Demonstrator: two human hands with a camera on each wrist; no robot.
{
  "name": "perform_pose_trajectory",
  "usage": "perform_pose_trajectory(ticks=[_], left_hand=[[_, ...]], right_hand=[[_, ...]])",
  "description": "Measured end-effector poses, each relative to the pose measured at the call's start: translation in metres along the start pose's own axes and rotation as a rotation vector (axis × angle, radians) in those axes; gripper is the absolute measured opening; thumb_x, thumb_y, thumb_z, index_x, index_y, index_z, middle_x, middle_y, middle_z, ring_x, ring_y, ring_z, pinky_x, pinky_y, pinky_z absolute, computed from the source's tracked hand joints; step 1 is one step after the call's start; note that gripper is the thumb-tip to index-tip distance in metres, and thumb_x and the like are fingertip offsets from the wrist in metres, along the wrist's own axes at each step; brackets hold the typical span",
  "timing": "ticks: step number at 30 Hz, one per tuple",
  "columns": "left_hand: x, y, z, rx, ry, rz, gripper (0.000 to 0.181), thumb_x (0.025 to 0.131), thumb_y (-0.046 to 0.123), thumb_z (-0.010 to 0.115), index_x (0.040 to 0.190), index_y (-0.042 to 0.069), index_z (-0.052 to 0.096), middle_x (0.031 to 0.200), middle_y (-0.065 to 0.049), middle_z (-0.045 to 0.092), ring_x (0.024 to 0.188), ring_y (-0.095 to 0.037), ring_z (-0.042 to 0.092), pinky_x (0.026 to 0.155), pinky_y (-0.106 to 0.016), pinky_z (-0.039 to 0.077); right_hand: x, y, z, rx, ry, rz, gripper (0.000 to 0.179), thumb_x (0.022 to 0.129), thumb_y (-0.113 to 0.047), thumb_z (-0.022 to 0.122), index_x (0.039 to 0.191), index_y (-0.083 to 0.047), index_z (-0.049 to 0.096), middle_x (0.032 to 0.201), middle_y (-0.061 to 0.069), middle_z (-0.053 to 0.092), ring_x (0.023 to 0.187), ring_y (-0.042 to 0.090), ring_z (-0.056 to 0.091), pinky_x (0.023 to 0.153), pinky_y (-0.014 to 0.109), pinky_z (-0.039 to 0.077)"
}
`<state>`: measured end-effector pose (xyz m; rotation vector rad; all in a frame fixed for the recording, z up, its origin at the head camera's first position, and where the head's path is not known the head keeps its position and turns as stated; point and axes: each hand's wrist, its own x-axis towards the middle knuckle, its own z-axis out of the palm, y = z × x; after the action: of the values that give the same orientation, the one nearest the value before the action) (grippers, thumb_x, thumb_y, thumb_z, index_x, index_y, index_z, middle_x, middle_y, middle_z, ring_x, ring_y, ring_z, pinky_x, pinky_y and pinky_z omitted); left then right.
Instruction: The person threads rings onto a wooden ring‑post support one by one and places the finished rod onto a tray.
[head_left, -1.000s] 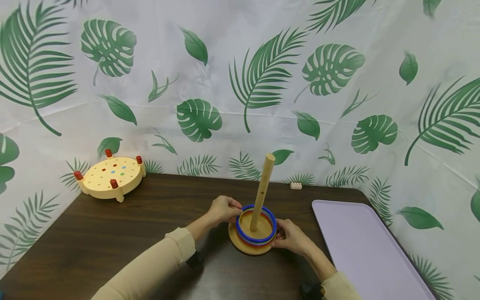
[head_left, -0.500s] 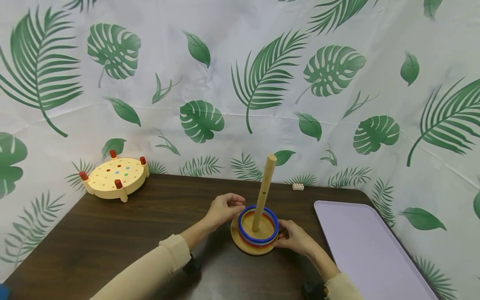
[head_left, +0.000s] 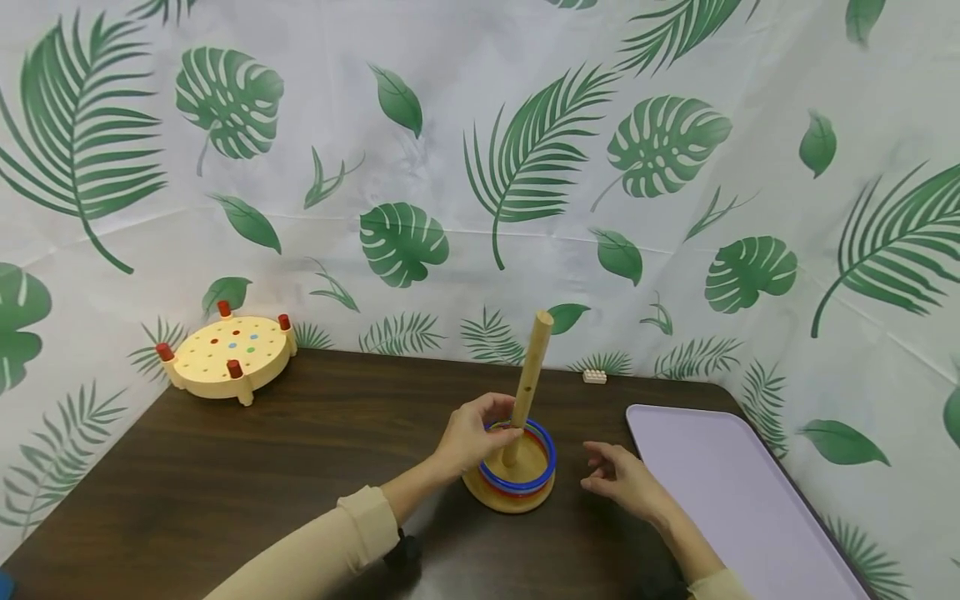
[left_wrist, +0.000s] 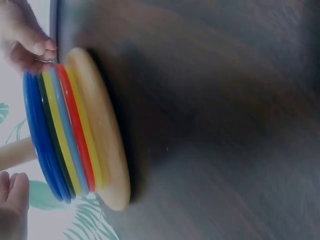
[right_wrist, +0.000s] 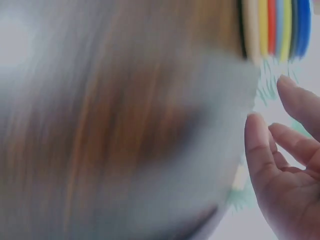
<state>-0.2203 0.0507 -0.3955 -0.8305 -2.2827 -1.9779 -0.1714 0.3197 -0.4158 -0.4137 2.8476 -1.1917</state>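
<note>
A ring stacker has a light wooden peg [head_left: 532, 367] rising from a round wooden base [head_left: 510, 504]. Around the peg's foot lies a stack of thin coloured rings [left_wrist: 65, 135], with blue [head_left: 553, 458] uppermost and yellow lowest. My left hand [head_left: 468, 437] is above the stack's left side in the head view, thumb and fingers extended at the lower peg. In the left wrist view its fingertips [left_wrist: 19, 182] lie right beside the peg, not curled round it. My right hand [head_left: 626, 479] hovers right of the stack, holding nothing, thumb and fingers spread apart.
On the right lies a lilac tray [head_left: 735, 492]. A round cream pegboard toy [head_left: 225, 358] with red-tipped legs stands at the back left of the dark wooden table [head_left: 322, 433]. Near the back edge sits a small pale studded block [head_left: 595, 377]. A leaf-patterned cloth hangs behind.
My left hand has moved right, from the ring stack's left rim to the peg. My right hand has come away from the rings toward the right. The stacker stays in place.
</note>
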Motion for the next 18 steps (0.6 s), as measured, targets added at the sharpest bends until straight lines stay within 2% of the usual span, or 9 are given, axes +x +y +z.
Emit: perform_pose_trajectory(ticks=[3, 6, 11, 18], left_hand=[[-0.001, -0.001, 0.005, 0.025, 0.021, 0.015, 0.027, 0.080, 0.002, 0.072, 0.105, -0.003, 0.063, 0.102, -0.019, 0.068, 0.098, -0.032, 0.066, 0.081, -0.035, 0.057], [-0.002, -0.001, 0.007, 0.047, 0.039, 0.016, 0.024, 0.079, 0.001, 0.072, 0.102, -0.003, 0.064, 0.098, -0.018, 0.069, 0.093, -0.030, 0.067, 0.079, -0.034, 0.057], [-0.001, -0.003, 0.010, 0.066, 0.057, 0.025, 0.023, 0.079, 0.001, 0.072, 0.100, -0.002, 0.063, 0.096, -0.016, 0.069, 0.090, -0.028, 0.068, 0.077, -0.032, 0.058], [0.000, -0.004, 0.012, 0.089, 0.066, 0.040, 0.021, 0.080, 0.001, 0.072, 0.099, -0.001, 0.063, 0.095, -0.015, 0.069, 0.088, -0.027, 0.068, 0.075, -0.034, 0.058]], right_hand=[[-0.011, 0.006, -0.016, 0.005, 0.056, 0.034, 0.055, 0.081, -0.007, 0.071, 0.125, 0.017, 0.046, 0.099, 0.018, 0.057, 0.078, 0.004, 0.055, 0.066, 0.020, 0.051], [-0.023, 0.016, -0.033, -0.038, 0.137, 0.061, 0.051, 0.081, -0.004, 0.070, 0.123, 0.018, 0.048, 0.097, 0.017, 0.058, 0.076, 0.001, 0.056, 0.064, 0.020, 0.051], [-0.047, 0.039, -0.066, -0.185, 0.281, 0.107, 0.044, 0.080, -0.001, 0.070, 0.116, 0.017, 0.053, 0.091, 0.017, 0.061, 0.073, -0.008, 0.052, 0.061, 0.017, 0.048], [-0.081, 0.074, -0.113, -0.353, 0.341, 0.218, 0.041, 0.082, -0.003, 0.068, 0.113, 0.019, 0.054, 0.090, 0.026, 0.063, 0.069, -0.015, 0.045, 0.059, 0.015, 0.046]])
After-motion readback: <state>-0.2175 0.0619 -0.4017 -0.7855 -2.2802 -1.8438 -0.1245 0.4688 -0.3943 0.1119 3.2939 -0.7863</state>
